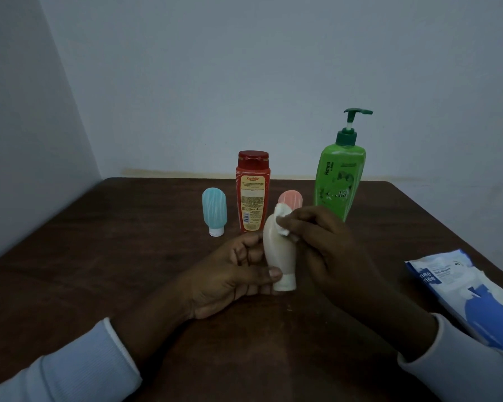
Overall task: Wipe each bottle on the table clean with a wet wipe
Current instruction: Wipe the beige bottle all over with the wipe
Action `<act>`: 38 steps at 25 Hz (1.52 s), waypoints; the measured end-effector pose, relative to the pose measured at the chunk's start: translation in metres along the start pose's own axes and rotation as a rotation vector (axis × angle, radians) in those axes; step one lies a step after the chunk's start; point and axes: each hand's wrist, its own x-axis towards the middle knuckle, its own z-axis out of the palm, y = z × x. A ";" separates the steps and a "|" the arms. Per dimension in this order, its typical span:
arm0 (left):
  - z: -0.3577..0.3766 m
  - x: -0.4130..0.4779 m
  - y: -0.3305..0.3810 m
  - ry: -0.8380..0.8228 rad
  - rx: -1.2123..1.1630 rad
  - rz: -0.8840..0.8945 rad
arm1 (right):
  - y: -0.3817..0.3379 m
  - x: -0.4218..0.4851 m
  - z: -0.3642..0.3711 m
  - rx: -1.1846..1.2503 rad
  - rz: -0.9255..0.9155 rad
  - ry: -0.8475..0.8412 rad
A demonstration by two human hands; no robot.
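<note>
The left hand grips one cream bottle, cap down, thumb curled across its lower part, at the middle of the worktop. The right hand pinches one wet wipe against its upper end. Four more bottles stand from 11 to 1 o'clock: blue bottle, red bottle, pink bottle, green pump bottle. One wipes pack lies at 4 o'clock.

1. We read "Karthika" on the red bottle, on its yellow label; the small print below is too fine for us.
2. We read "Henna" on the green pump bottle.
3. We read "mee mee" on the wipes pack.
</note>
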 end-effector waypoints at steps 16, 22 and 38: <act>-0.002 0.002 0.010 0.302 -0.170 0.051 | -0.009 -0.002 -0.002 0.019 -0.014 -0.122; -0.004 0.002 0.015 0.395 -0.180 0.048 | -0.009 0.001 -0.012 0.016 0.046 -0.183; -0.001 0.001 0.016 0.364 -0.310 0.028 | -0.014 -0.001 -0.008 -0.024 -0.032 -0.031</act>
